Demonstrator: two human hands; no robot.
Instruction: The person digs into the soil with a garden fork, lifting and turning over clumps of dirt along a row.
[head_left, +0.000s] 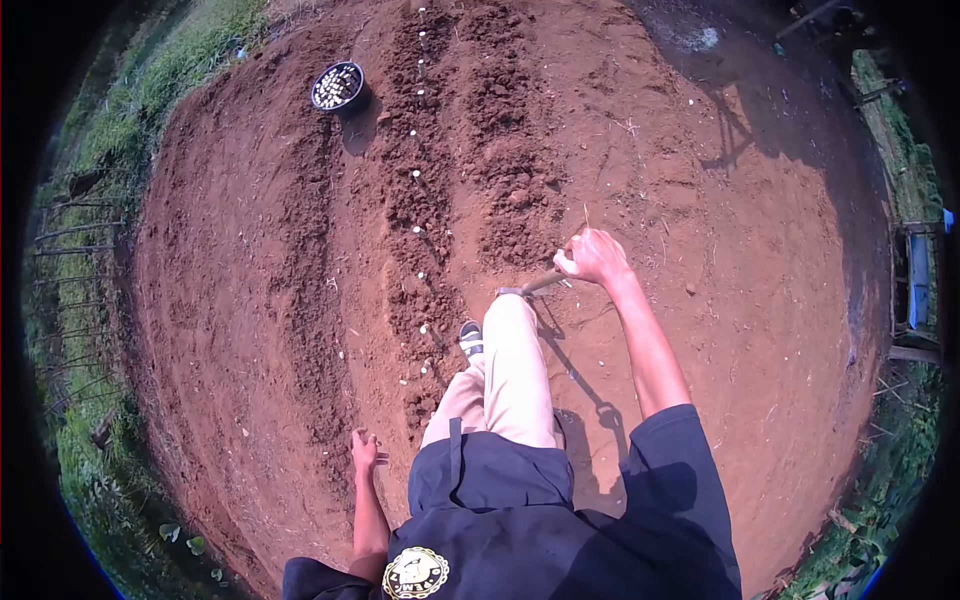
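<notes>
My right hand (597, 258) is closed around the wooden handle of a hoe (545, 281), out in front of my right knee. The hoe's metal end shows just past the knee, partly hidden by my trouser leg. Low at my left side hangs my left hand (366, 451), fingers apart and holding nothing. Nearest to it is the bare reddish soil. A row of small whitish pieces, one of them a white piece (417, 230), lies spaced along the loosened furrow (432, 200) ahead of me.
A black bucket (339, 88) full of whitish pieces stands on the soil at upper left. Another strip of broken clods (515, 190) runs right of the furrow. Grass (150, 100) and a stick fence (75, 240) border the left. Shade (740, 60) covers the upper right.
</notes>
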